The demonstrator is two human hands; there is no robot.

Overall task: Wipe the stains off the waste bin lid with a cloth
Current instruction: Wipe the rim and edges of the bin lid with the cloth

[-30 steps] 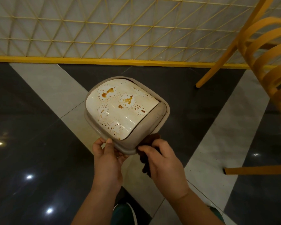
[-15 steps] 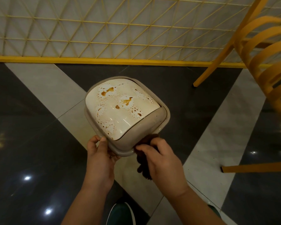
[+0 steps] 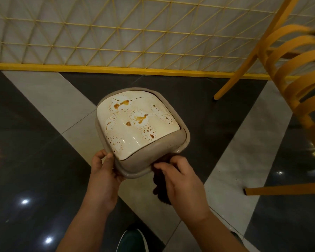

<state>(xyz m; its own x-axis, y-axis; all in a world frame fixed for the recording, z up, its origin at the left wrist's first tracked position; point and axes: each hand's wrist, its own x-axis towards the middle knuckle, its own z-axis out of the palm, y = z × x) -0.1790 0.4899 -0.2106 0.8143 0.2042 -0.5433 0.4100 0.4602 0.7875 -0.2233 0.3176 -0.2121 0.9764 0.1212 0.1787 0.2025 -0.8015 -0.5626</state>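
Note:
I hold a waste bin lid [image 3: 137, 161] up over the floor, tilted toward me. Its white flap [image 3: 135, 122] is speckled with orange-brown stains. My left hand [image 3: 103, 171] grips the beige rim at the near left corner, thumb on top. My right hand [image 3: 182, 182] holds a dark brown cloth [image 3: 160, 184] bunched under its fingers, pressed against the near right edge of the lid. Most of the cloth is hidden by the hand.
A yellow chair [image 3: 287, 99] with curved slats stands at the right, its legs on the floor. A yellow wire grid partition [image 3: 116, 42] runs along the back. The glossy floor [image 3: 35, 160] has black and white tiles. My shoe [image 3: 133, 240] shows at the bottom.
The lid has turned slightly and shifted left in my hands. My left hand slid further round the near left corner, and my right hand with the cloth stayed at the near right edge.

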